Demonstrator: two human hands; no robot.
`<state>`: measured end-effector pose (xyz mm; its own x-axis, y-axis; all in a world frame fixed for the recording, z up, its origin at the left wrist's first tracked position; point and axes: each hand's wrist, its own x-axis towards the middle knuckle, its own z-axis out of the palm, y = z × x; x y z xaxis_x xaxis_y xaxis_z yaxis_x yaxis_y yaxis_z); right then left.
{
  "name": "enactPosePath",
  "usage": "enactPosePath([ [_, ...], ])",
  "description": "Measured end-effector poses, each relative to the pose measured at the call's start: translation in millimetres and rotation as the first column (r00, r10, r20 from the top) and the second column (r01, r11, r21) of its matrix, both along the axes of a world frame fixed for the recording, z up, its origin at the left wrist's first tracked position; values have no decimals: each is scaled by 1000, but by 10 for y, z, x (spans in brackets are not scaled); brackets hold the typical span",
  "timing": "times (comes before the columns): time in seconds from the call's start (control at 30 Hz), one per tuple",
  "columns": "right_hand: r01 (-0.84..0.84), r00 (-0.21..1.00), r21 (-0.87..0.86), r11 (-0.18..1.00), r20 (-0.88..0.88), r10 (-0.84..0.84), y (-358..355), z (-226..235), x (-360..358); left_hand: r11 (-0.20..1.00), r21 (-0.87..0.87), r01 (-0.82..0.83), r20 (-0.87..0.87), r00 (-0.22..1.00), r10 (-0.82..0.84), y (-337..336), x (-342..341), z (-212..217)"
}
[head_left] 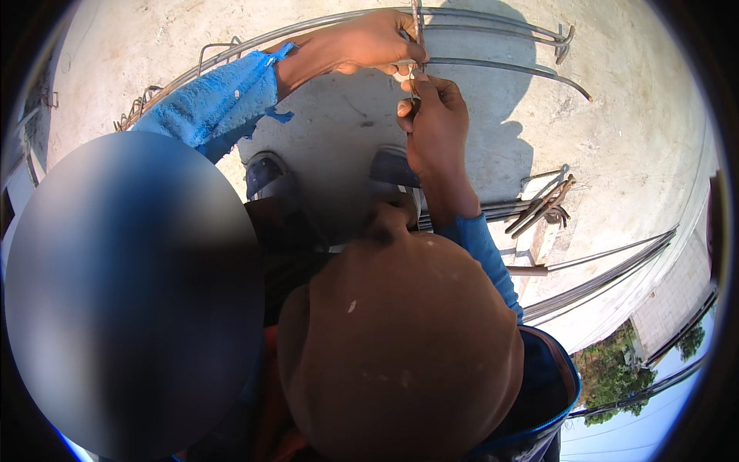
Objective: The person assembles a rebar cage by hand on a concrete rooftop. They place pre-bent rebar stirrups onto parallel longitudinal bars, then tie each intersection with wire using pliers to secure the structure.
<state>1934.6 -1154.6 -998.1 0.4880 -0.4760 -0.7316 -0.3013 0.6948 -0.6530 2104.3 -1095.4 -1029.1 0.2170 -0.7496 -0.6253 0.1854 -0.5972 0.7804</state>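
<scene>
Both hands pinched one upright steel rod (416,23), its long axis running twelve to six: left hand (377,42) at eleven o'clock, right hand (435,123) directly below, nearer.

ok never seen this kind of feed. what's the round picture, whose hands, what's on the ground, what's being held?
It is one fisheye camera worn on a person's head, looking down, so straight edges bend. Both hands are the wearer's, in blue sleeves. The left hand and right hand meet on a thin upright steel rod, with something small and pale between the fingers; what it is cannot be told. On the concrete floor lie long curved-looking steel bars and bent hooked pieces. The wearer's shoes show below.
</scene>
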Motion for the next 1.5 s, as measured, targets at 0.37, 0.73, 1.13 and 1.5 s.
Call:
enactPosePath([
  [0.37,-594,804,-509,623,-362,472,-556,145,-17,998,-61,21,88,996,-15,27,-44,-105],
  [0.73,-483,814,-786,385,-241,528,49,-503,-80,999,-52,-1,69,998,4,-25,-24,-24],
  [1.13,-82,994,517,852,-21,109,-423,393,-1545,997,-40,61,184,982,-52,86,17,-143],
  [1.5,-804,394,-377,459,-917,-63,-1094,20,-2534,979,117,167,106,978,-180,-120,146,170],
])
